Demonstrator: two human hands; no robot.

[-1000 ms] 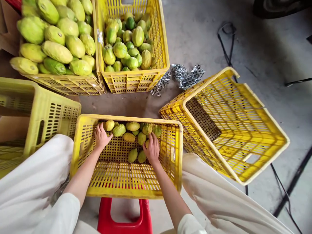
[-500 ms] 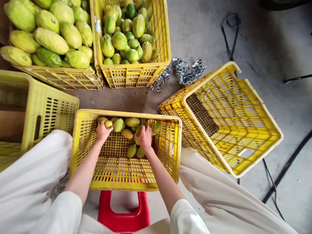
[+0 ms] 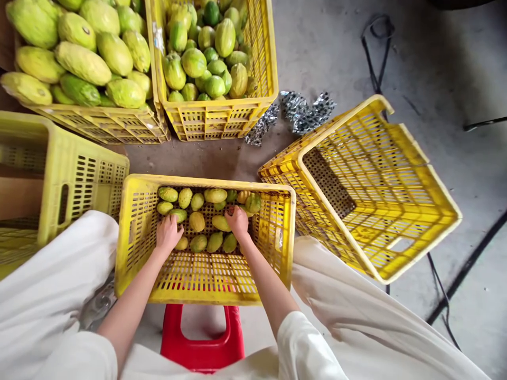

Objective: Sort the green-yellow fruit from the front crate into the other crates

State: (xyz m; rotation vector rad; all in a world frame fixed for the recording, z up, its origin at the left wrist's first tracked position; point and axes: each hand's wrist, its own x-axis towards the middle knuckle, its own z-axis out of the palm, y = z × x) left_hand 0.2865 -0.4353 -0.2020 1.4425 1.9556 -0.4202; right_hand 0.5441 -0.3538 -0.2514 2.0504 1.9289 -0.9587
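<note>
Yellow crates, five, two hands, many fruits

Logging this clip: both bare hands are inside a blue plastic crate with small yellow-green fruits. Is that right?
The plastic crate is yellow, not blue, as the head view shows; the left hand and right hand are inside it with small yellow-green fruits.

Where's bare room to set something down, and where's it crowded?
Bare floor shows between the front crate and the back crates, and between the back crates and the cable, beyond the foil. The right crate shows bare mesh. Crowded: the front crate's bottom, where fruit lies around the left hand and right hand, and the back crates, piled with fruit.
</note>
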